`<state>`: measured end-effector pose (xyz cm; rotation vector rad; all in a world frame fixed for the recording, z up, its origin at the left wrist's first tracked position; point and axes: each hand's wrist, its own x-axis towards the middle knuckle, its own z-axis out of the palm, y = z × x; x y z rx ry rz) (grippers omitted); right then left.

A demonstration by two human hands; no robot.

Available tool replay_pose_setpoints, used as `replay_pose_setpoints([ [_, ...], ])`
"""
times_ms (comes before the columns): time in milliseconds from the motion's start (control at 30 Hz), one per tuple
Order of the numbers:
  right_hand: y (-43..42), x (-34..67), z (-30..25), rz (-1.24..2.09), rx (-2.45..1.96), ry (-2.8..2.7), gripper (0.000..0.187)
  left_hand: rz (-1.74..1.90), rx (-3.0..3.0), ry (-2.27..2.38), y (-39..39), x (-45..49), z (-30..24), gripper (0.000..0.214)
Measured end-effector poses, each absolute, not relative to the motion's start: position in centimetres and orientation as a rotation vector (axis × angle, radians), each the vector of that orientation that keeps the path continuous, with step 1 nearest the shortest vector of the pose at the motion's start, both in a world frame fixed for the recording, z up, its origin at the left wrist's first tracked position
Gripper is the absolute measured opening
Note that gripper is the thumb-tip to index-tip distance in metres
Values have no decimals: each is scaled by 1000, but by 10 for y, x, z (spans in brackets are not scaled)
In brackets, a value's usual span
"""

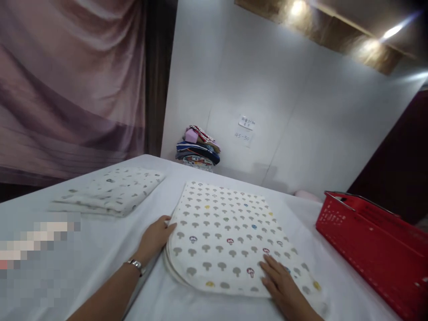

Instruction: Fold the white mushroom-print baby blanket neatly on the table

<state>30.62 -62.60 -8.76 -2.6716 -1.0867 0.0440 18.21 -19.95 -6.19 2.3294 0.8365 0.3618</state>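
Observation:
A folded white cloth with a mushroom print (pixel 227 232) lies flat on the white table (pixel 110 240) in front of me. My left hand (pixel 155 238), with a watch on the wrist, rests at the cloth's left edge, its fingertips tucked against or just under the fold. My right hand (pixel 281 283) lies flat on the near right part of the cloth with the fingers stretched out. Neither hand lifts anything.
A second folded patterned cloth (pixel 110 191) lies at the left of the table. A pile of coloured fabrics (pixel 198 149) sits by the white wall at the back. A red plastic basket (pixel 374 245) stands at the right edge. A blurred patch covers the near left.

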Motion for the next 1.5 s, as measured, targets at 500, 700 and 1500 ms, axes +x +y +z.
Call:
replay_pose_setpoints([
  [500, -770, 312, -129, -583, -2759, -901, 41, 295, 2341, 838, -213, 164, -52, 51],
  [700, -720, 322, -119, -795, -2273, -1487, 32, 422, 2147, 940, -250, 131, -56, 52],
  [1500, -408, 211, -41, 112, -2166, -1608, 24, 569, 2084, 1015, -280, 108, -56, 33],
])
